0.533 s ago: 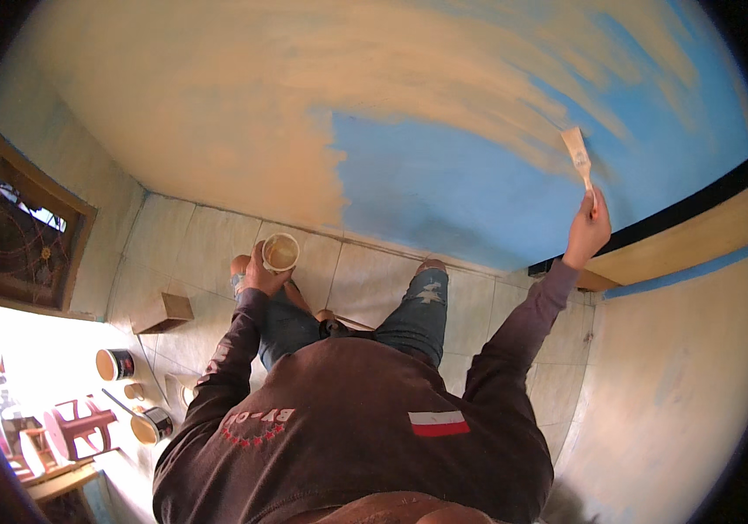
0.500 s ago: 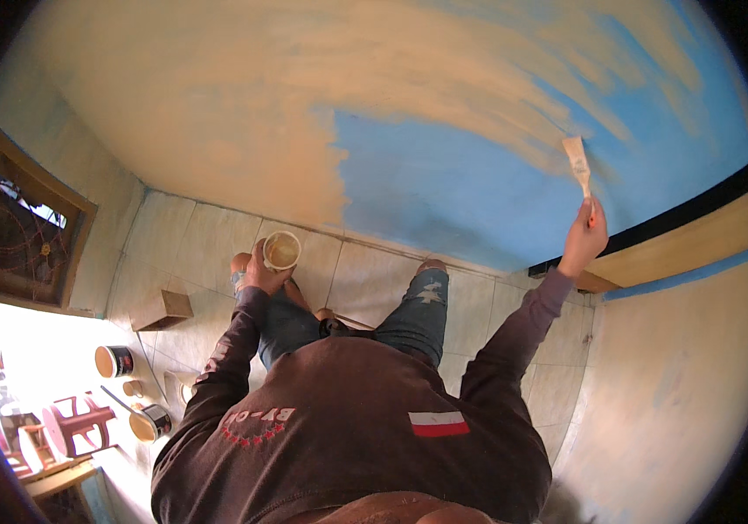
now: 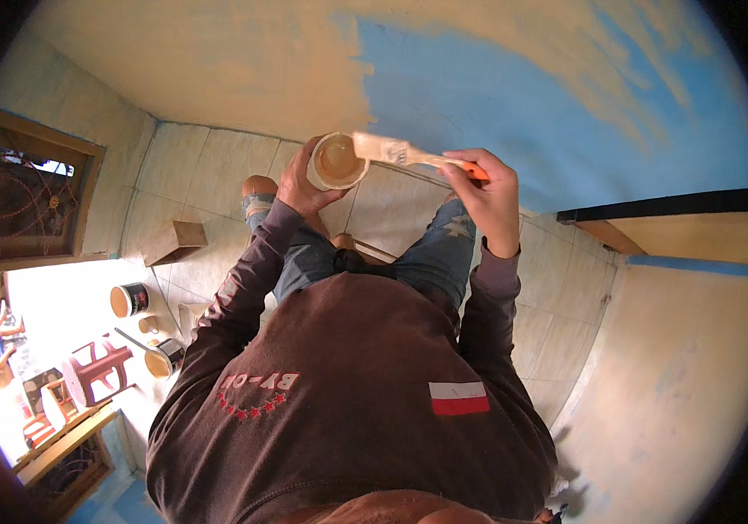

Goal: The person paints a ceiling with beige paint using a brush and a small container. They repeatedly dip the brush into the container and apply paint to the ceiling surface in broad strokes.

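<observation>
Viewpoint: looking straight down over a person's own chest, legs and raised forearms, with a tiled floor (image 3: 217, 166) below.
Left hand: left hand (image 3: 302, 182) is curled shut around the side of a small round cup (image 3: 337, 162), holding it upright in front of the body.
Cup: open at the top, with tan paint inside; it sits above the left knee, just beside the brush tip.
Right hand: right hand (image 3: 486, 194) is closed around the orange handle of a flat paintbrush (image 3: 391, 151), fingers wrapped over it.
Paintbrush: lies nearly level, pointing from the right hand toward the left hand; its pale bristles rest at the cup's rim, touching or just over it, which of the two cannot be told.
Hands together: near each other at chest height, joined only by the brush and cup.
Wall ahead: beyond both hands, wall (image 3: 514, 96) is blue on the right-hand side and covered in tan paint on the left-hand side, with streaks of tan across the blue higher up.
Clothing: dark brown long-sleeved top, blue jeans.
Far left of the left hand: two open paint tins (image 3: 129, 299) with tan paint stand on the floor, near a red plastic stool (image 3: 94, 371) and a small wooden block (image 3: 175, 242).
Far right of the right hand: pale side wall with a blue stripe along its top.
</observation>
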`<move>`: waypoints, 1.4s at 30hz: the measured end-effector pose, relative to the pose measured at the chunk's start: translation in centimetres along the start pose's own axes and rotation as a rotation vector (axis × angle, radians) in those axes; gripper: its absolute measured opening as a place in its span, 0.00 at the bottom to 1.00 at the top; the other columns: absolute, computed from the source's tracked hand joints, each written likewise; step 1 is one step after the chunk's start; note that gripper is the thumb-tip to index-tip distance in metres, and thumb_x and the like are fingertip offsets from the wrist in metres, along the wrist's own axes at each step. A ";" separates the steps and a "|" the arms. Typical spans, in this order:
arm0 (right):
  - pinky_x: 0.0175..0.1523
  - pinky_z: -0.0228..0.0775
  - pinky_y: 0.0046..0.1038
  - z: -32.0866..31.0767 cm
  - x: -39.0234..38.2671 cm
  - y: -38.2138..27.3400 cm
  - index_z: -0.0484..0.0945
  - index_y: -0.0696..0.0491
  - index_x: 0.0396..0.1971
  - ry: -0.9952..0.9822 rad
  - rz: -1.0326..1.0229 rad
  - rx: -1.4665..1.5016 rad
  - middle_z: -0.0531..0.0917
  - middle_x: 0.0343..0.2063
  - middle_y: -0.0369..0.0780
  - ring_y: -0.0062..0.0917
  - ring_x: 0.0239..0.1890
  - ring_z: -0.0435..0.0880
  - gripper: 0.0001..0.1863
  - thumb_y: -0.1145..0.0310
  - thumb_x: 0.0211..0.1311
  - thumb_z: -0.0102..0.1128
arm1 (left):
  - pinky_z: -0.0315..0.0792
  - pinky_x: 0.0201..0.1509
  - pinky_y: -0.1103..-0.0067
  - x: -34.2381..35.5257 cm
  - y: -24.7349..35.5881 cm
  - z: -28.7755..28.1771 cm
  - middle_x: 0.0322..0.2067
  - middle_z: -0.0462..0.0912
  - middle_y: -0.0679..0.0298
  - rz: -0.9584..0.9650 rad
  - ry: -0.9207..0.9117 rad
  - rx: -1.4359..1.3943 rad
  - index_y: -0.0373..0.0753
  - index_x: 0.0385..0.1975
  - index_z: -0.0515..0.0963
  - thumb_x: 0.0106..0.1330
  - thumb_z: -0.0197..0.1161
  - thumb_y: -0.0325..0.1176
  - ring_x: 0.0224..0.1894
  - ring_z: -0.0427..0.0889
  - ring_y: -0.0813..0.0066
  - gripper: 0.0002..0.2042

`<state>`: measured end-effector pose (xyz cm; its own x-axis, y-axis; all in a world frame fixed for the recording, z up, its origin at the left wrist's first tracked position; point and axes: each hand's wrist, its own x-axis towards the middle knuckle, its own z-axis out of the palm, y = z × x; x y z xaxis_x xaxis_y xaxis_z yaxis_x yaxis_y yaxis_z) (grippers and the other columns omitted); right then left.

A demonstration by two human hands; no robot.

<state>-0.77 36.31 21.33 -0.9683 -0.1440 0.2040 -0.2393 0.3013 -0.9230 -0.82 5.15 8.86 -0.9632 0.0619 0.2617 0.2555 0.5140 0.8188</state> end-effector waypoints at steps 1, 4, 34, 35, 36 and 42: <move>0.36 0.74 0.20 0.5 0.3 -1.4 0.86 0.57 0.39 -0.016 0.018 -0.038 0.89 0.31 0.40 0.18 0.34 0.87 0.09 0.70 0.62 0.70 | 0.73 0.62 0.63 0.2 0.4 -0.1 0.58 0.78 0.51 0.001 0.000 -0.018 0.40 0.66 0.66 0.41 0.83 0.42 0.61 0.78 0.51 0.48; 0.36 0.75 0.23 1.7 1.4 -2.7 0.85 0.57 0.41 -0.109 -0.165 -0.171 0.89 0.32 0.44 0.24 0.31 0.88 0.09 0.72 0.61 0.70 | 0.73 0.64 0.64 0.5 1.7 -0.4 0.58 0.78 0.52 0.053 -0.036 -0.005 0.39 0.66 0.67 0.43 0.82 0.39 0.62 0.77 0.52 0.46; 0.41 0.79 0.39 5.4 3.7 -0.5 0.83 0.50 0.31 -0.440 -0.494 -0.568 0.82 0.29 0.40 0.38 0.38 0.84 0.04 0.68 0.59 0.65 | 0.74 0.64 0.66 1.3 5.1 0.0 0.58 0.78 0.53 0.149 -0.159 -0.005 0.37 0.66 0.69 0.40 0.84 0.36 0.61 0.78 0.54 0.47; 0.41 0.79 0.39 5.5 3.7 -0.7 0.83 0.50 0.31 -0.417 -0.499 -0.586 0.82 0.29 0.40 0.38 0.38 0.84 0.04 0.68 0.59 0.65 | 0.74 0.64 0.66 1.2 5.2 0.0 0.58 0.78 0.53 0.138 -0.165 -0.018 0.37 0.66 0.69 0.40 0.84 0.36 0.61 0.78 0.54 0.47; 0.41 0.79 0.39 5.6 3.8 -0.7 0.83 0.50 0.31 -0.394 -0.504 -0.604 0.82 0.29 0.40 0.38 0.39 0.84 0.04 0.68 0.59 0.65 | 0.74 0.64 0.66 1.2 5.3 -0.1 0.59 0.78 0.53 0.127 -0.171 -0.032 0.37 0.66 0.69 0.40 0.84 0.36 0.61 0.78 0.54 0.47; 0.41 0.78 0.39 6.2 3.5 0.1 0.83 0.50 0.31 -0.444 -0.527 -0.570 0.82 0.29 0.40 0.39 0.38 0.84 0.04 0.67 0.60 0.64 | 0.74 0.64 0.66 1.3 5.0 -0.3 0.59 0.78 0.53 0.078 -0.185 -0.054 0.37 0.67 0.68 0.40 0.83 0.34 0.62 0.77 0.53 0.47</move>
<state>-3.74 29.97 19.91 -0.6341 -0.7121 0.3015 -0.7590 0.4986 -0.4187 -0.73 7.57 13.44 -0.9380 0.2584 0.2311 0.3292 0.4549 0.8275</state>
